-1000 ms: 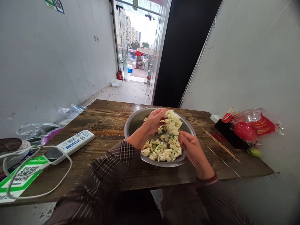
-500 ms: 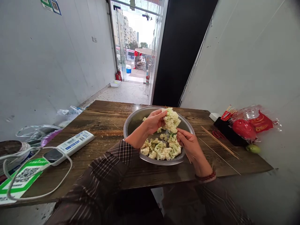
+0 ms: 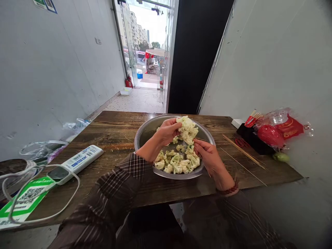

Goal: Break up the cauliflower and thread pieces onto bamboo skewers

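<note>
My left hand [image 3: 167, 133] grips cauliflower florets [image 3: 187, 129] above a wide metal bowl [image 3: 140, 138]. My right hand [image 3: 207, 154], with a dark red bracelet at its wrist, pinches a thin wooden skewer [image 3: 209, 174]; most of its length is hidden behind the hand. The right fingertips touch or nearly touch the lower edge of the held florets. Whether the skewer's tip is inside them I cannot tell. More cut cauliflower [image 3: 177, 162] lies in the bowl under both hands.
Several loose skewers [image 3: 243, 152] lie on the wooden table [image 3: 114, 138] to the right. Beyond them are red scissors [image 3: 241, 142] and a black box [image 3: 255, 140] with red-wrapped sticks and plastic packets. At left sit a white device [image 3: 77, 164], a looped cable [image 3: 75, 197] and a green QR card [image 3: 31, 195].
The view has shifted slightly. Both hands keep their hold, and the florets stay at about the same place over the bowl, with the right fingers still at their lower edge.
</note>
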### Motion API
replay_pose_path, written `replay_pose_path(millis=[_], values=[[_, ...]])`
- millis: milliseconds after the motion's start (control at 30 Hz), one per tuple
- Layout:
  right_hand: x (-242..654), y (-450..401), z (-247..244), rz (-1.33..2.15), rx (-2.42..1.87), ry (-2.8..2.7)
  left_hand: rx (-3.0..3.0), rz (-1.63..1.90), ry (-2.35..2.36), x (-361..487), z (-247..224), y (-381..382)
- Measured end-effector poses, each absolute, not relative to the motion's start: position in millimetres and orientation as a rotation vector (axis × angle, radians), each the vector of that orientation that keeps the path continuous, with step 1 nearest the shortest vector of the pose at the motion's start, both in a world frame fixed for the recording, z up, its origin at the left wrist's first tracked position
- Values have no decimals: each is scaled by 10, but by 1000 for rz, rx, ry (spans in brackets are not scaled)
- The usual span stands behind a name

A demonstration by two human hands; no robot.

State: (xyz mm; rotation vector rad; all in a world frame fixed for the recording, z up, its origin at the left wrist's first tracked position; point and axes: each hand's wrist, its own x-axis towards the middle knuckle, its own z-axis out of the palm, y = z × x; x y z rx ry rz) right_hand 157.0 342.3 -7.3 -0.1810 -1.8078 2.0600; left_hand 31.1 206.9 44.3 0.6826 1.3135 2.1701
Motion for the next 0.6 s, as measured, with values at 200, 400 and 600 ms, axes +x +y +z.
replay_pose_path(millis=[200, 400, 600], values=[[1558, 3421, -73, 2079, -164, -1787, 689, 2198, 1308, 282, 410, 2084], [1556, 3426, -80, 1999, -151, -1870, 683, 2207, 1297, 289, 429, 2089], [1574, 3511, 13, 1399, -10, -2284, 578, 2265, 1361, 252, 428, 2081]])
